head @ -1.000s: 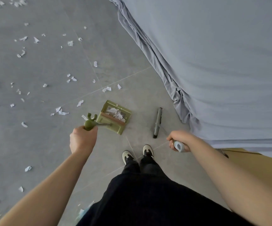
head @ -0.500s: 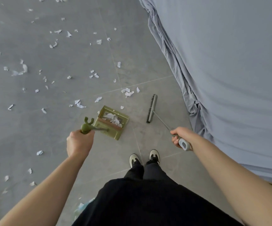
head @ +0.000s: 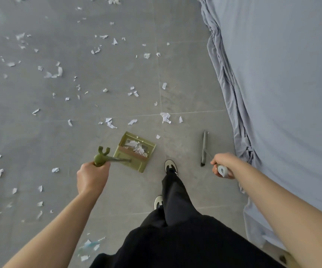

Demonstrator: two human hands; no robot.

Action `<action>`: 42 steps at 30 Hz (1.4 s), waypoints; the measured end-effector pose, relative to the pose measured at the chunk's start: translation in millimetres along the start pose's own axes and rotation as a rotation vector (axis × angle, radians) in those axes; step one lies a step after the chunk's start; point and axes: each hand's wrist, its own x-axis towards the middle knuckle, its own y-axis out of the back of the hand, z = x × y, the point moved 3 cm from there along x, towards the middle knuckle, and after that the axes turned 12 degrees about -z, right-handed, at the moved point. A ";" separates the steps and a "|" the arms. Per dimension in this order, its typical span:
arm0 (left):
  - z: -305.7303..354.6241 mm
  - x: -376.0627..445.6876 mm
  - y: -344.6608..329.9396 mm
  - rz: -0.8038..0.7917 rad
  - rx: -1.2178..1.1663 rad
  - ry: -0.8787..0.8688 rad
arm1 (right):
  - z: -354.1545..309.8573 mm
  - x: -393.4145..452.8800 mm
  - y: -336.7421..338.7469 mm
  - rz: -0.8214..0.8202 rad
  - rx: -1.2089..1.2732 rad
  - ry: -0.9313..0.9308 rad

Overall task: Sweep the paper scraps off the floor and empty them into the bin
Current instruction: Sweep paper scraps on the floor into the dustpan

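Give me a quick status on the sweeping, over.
Left hand grips dustpan handle; right hand grips broom. Dustpan holds some scraps; many paper scraps still on floor. Grey sheet crowds right side.

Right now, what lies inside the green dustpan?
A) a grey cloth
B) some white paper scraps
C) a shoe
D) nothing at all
B: white paper scraps lie in the tray of the green dustpan, whose handle the left hand grips.
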 end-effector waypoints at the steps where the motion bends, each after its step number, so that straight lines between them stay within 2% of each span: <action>1: 2.4 3.1 1.6 0.007 -0.003 0.008 | -11.3 0.6 -5.9 -0.018 -0.024 0.005; 9: 15.7 22.3 14.2 0.087 -0.073 0.121 | -109.3 -4.7 -60.8 -0.136 -0.113 0.024; 18: 0.5 31.8 36.8 0.210 -0.231 0.257 | -156.0 -5.6 -97.9 -0.260 0.016 0.038; 24: -9.6 28.6 49.6 0.308 -0.298 0.321 | -170.7 -23.1 -138.0 -0.244 -0.378 0.091; 34: -34.6 27.0 64.8 0.412 -0.418 0.408 | -165.0 -15.7 -170.9 -0.337 -0.821 -0.006; 39: -45.6 29.5 67.4 0.409 -0.429 0.422 | -164.0 -2.9 -186.4 -0.386 -0.906 -0.070; 42: -49.7 33.0 66.6 0.405 -0.435 0.433 | -175.9 6.0 -182.8 -0.352 -0.904 -0.088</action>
